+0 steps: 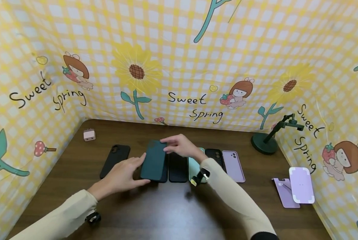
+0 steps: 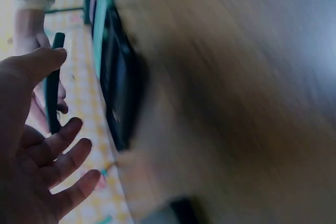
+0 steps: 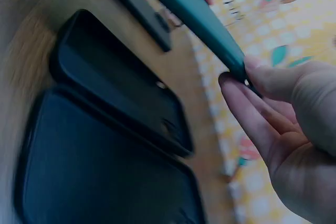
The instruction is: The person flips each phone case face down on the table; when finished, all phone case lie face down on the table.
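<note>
A dark teal phone case [image 1: 153, 161] is held above the table, tilted, between both hands. My right hand [image 1: 182, 145] pinches its upper right corner between thumb and fingers, as the right wrist view also shows. At the left and lower edges, my left hand [image 1: 121, 173] holds the case with thumb and index finger; its other fingers are spread in the left wrist view. Partly hidden beneath the teal case lies a dark blue case [image 1: 165, 175]. Beside that is a black case [image 1: 178, 168], and the right wrist view shows both lying hollow side up.
Left of the hands lies a black phone case [image 1: 115, 161]. Mint [image 1: 194, 168], black [image 1: 214, 155] and lilac [image 1: 233, 166] cases lie rightward. A green stand [image 1: 264, 143], a lilac stand [image 1: 301, 185] and a pink charger [image 1: 89, 135] stand farther out. Patterned cloth [image 1: 179, 66] surrounds the table.
</note>
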Tool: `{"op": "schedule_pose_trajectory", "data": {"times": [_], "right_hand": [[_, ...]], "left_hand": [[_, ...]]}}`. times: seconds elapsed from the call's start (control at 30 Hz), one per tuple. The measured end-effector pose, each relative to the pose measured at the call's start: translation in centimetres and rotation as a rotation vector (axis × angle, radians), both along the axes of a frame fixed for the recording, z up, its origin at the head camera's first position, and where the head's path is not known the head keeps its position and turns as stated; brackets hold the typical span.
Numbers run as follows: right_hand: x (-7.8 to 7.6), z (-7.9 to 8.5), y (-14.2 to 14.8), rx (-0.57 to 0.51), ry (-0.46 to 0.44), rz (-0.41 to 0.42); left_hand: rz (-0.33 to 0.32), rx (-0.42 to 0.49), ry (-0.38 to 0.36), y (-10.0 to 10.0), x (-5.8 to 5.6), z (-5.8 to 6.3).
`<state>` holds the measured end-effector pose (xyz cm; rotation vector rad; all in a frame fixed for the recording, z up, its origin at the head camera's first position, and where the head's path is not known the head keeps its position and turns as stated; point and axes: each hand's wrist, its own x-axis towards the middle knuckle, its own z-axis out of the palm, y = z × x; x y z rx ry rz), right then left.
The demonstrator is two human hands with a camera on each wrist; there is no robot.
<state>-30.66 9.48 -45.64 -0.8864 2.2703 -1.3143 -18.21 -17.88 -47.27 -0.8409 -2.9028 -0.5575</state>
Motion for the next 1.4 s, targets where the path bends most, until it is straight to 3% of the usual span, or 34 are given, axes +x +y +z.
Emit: {"op": "schedule_pose_trajectory", "data": {"times": [0.13,0.27,0.47,0.73,0.93,1.13,1.4], "right_hand": [[-1.1,-1.4,-3.3,0.064,0.035,0.029],[-1.7,-2.1,-5.7,0.126,0.095,0.032],[-2.0,-2.8,-7.4,0.185,0.066,0.03],[-2.4,-3.6,-8.0,0.249,0.035,0.01],[-2.6,-4.3,-8.2,0.316,0.066,-0.012],[-2.7,-4.9,-8.4,0.372,0.132,0.006],[-2.3,-4.8,-9.4,0.392,0.177,0.042]], "left_hand": [[0.032,-0.066,-0.057,-2.1,-0.6,-0.6],[0.053,-0.067,-0.118,-3.8,-1.2,-0.9],[0.075,-0.074,-0.161,-5.2,-1.7,-1.1],[0.084,-0.115,-0.176,-5.5,-2.2,-1.8],[0.091,-0.17,-0.185,-5.1,-2.9,-1.9],[0.066,-0.232,-0.141,-4.4,-2.9,-1.6],[0.043,-0.241,-0.139,-4.7,-2.8,-0.9]]}}
